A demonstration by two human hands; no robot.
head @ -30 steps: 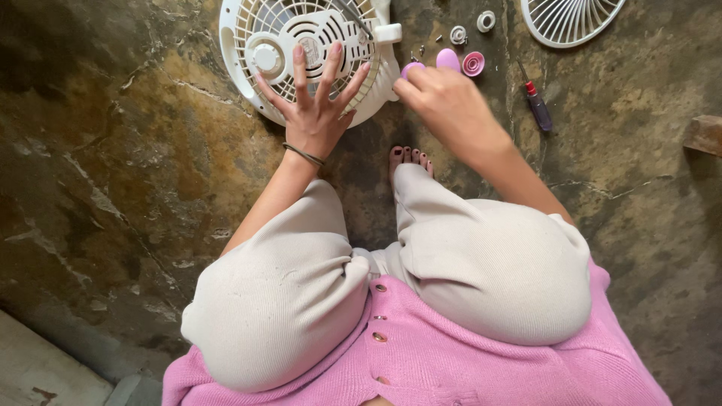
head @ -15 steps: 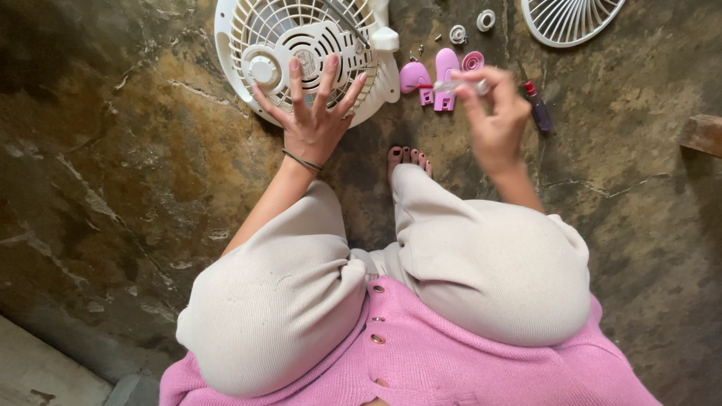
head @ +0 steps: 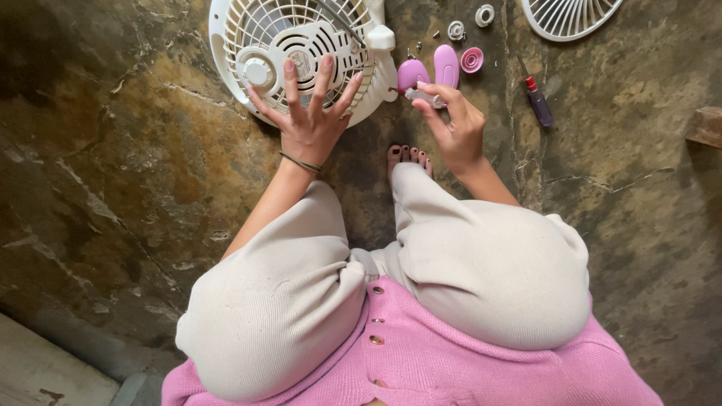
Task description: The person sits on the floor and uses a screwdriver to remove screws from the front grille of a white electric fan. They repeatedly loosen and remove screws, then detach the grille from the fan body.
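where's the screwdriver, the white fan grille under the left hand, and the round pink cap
screwdriver point(head: 538, 104), head view, on its dark handle
white fan grille point(head: 248, 34), head view, on its slats
round pink cap point(head: 471, 60), head view, on its centre

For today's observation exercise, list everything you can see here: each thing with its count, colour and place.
Fan body: one, white, top centre on the floor.
Grille: one, white, top right, partly out of frame.
Pink parts: three, beside the fan body.
Rings: two, white, top, between the fan body and the grille.
Screwdriver: one, red and dark, right of the pink parts.
Wood block: one, brown, right edge.
Floor: mottled brown stone.
Left hand: spread on the fan body.
Right hand: pinching a small pale piece.
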